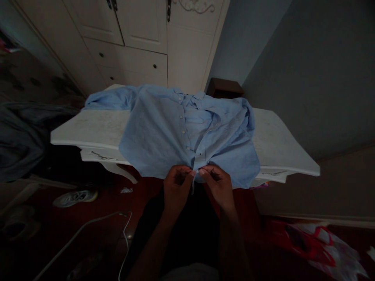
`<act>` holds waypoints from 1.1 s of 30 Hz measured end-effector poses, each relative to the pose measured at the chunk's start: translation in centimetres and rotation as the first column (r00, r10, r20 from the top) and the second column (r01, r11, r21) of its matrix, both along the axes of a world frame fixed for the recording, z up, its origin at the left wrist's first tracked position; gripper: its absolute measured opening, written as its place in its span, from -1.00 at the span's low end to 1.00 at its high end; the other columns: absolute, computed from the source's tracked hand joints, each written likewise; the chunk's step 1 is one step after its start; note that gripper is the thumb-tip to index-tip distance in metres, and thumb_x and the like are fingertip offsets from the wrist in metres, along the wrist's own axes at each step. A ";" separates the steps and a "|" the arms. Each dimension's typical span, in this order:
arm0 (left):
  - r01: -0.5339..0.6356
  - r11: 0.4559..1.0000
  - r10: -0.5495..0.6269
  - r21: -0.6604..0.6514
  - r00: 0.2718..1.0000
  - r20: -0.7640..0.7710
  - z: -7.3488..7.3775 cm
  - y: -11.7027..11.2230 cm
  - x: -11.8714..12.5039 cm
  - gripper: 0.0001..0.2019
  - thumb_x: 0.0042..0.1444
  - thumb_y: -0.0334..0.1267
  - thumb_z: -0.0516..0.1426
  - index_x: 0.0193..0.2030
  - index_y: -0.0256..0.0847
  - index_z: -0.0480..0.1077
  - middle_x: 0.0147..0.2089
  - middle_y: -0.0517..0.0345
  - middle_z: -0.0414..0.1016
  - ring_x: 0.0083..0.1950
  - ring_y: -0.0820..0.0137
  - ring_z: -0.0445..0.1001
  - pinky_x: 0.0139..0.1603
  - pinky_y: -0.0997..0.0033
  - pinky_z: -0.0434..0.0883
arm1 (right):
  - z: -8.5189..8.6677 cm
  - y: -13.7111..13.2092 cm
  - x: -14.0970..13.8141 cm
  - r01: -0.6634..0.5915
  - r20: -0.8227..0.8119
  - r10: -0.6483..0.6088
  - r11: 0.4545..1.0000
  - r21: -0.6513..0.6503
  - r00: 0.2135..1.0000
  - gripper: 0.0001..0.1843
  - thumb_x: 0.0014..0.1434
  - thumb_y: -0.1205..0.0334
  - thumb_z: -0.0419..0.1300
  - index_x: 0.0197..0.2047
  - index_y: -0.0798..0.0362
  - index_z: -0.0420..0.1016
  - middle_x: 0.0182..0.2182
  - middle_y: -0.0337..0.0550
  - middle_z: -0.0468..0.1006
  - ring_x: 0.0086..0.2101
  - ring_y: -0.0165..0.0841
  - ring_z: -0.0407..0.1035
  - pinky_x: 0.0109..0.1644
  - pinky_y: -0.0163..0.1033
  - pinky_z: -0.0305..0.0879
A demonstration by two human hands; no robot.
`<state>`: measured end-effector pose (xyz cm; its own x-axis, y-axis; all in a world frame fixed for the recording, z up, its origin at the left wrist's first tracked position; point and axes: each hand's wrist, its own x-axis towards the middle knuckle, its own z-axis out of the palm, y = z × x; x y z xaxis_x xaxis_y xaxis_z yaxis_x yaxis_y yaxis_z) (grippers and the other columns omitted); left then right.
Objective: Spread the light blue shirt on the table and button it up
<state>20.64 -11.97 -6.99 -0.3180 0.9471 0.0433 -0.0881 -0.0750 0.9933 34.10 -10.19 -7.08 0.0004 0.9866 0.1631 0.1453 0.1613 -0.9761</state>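
Note:
A light blue button-up shirt (155, 128) lies spread over a white table (281, 136), its collar at the far edge and its hem hanging over the near one. Several white buttons run down its open front. My left hand (178, 187) pinches the shirt's front edge at the hem. Close beside it, my right hand (216, 183) pinches the other front edge, thumbs nearly meeting. Whether a button is between the fingertips is too dark and small to tell. One sleeve stretches out to the left; the other is bunched at the right.
A white wardrobe (137, 27) stands behind the table, with a brown box (225, 88) beside it. Dark cloth (23, 136) lies at left. On the floor are a shoe (75, 198), a white cable (84, 226) and a red and white plastic bag (325, 246).

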 end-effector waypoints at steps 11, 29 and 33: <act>0.036 0.992 -0.024 -0.118 0.995 0.100 -2.8 1.0 -0.8 -0.63 0.01 -0.08 0.28 -0.14 -0.28 0.41 -0.31 0.11 0.49 -0.34 0.46 0.45 -0.31 0.50 0.38 | -2.8 -2.2 1.6 0.171 -0.044 -0.170 0.985 0.020 0.984 -0.73 0.16 0.09 0.30 -0.12 0.03 0.45 -0.21 -0.16 0.49 -0.21 -0.36 0.41 -0.07 -0.23 0.37; -0.580 0.812 0.556 0.063 0.737 -0.384 -6.8 4.2 -12.6 -0.36 -0.27 0.00 0.40 -0.08 -0.27 0.32 -0.06 0.04 0.36 -0.11 0.32 0.37 0.02 0.16 0.36 | -3.9 -1.9 12.0 0.619 0.254 -0.578 0.774 -0.132 0.776 -0.42 -0.13 -0.24 0.34 -0.40 0.18 0.49 -0.47 -0.11 0.47 -0.39 -0.31 0.31 -0.35 -0.26 0.22; -0.592 0.805 0.561 0.020 0.751 -0.347 -6.5 4.4 -13.7 -0.38 -0.30 -0.07 0.40 -0.13 -0.24 0.27 -0.25 0.19 0.36 -0.28 0.40 0.37 -0.13 0.25 0.40 | -3.6 -2.2 12.8 0.634 0.193 -0.609 0.763 -0.124 0.770 -0.45 -0.09 -0.22 0.35 -0.55 0.15 0.39 -0.64 -0.27 0.26 -0.56 -0.45 0.12 -0.50 -0.33 0.05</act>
<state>6.90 -7.62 -13.44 -0.7875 0.5926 0.1695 0.2667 0.0797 0.9605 46.90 -12.43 -10.64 0.6145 0.7881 0.0369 0.2842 -0.1774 -0.9422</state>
